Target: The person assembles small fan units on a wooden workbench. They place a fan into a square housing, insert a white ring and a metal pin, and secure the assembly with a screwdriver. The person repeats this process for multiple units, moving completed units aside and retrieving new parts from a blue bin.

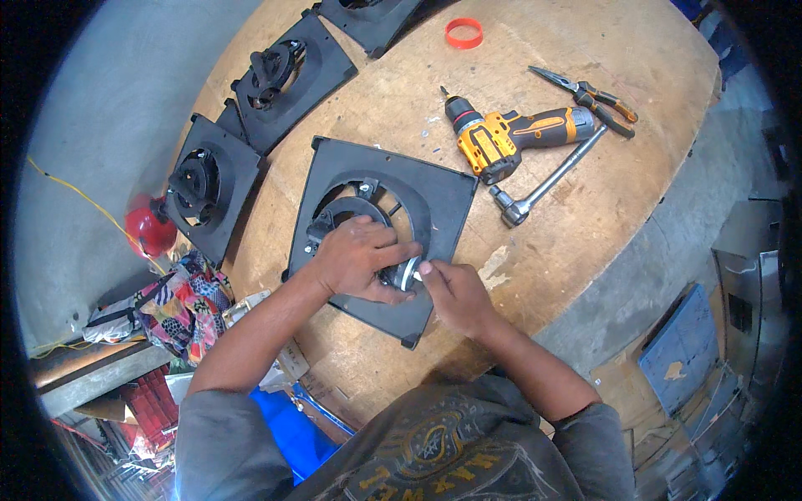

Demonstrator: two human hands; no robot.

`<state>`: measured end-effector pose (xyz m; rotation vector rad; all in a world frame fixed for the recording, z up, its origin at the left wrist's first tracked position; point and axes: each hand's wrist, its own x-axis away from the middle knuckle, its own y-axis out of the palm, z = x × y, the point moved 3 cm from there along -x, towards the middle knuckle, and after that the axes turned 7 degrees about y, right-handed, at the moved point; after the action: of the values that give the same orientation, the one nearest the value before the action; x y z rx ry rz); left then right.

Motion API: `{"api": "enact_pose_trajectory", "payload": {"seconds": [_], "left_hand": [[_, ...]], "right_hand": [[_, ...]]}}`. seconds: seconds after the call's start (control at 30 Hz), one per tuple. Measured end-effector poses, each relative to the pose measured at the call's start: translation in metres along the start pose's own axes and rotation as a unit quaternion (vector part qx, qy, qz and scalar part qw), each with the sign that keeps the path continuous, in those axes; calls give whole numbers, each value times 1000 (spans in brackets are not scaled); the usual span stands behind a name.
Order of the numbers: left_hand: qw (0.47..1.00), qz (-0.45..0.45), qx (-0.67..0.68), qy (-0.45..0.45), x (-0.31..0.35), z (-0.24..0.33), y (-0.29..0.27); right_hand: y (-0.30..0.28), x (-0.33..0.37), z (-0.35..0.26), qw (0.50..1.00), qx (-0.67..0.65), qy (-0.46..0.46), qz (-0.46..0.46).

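A square black plastic panel with a round central opening lies on the wooden table in front of me. My left hand reaches over the opening, its fingers bent around a dark round part with a white rim at the panel's right side. From the right, my right hand pinches at that rim with thumb and forefinger. A small white bit shows at its fingertips, too small to name. Much of the opening is hidden beneath my left hand.
More black panels stand along the table's left and far edges. Right of my work lie a yellow-black cordless drill, a ratchet wrench and long-nose pliers. An orange ring sits farther back. Patterned cloth is heaped left.
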<state>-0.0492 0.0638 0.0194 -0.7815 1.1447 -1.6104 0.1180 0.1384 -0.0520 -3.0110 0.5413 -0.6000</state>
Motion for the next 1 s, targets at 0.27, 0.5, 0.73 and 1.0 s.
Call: {"api": "enact_pose_trajectory", "payload": {"seconds": [0.27, 0.5, 0.73, 1.0], "left_hand": [[1000, 1, -7, 2, 1, 0, 1], [1000, 0, 0, -3, 2, 0, 1], [1000, 3, -3, -11, 2, 2, 0], [1000, 1, -10, -23, 3, 2, 2]], "right_hand": [[3, 0, -5, 996, -51, 56, -39], [1, 9, -14, 976, 136, -123, 118], [7, -1, 3, 957, -243, 148, -57], [-4, 16, -19, 946, 178, -206, 175]]}}
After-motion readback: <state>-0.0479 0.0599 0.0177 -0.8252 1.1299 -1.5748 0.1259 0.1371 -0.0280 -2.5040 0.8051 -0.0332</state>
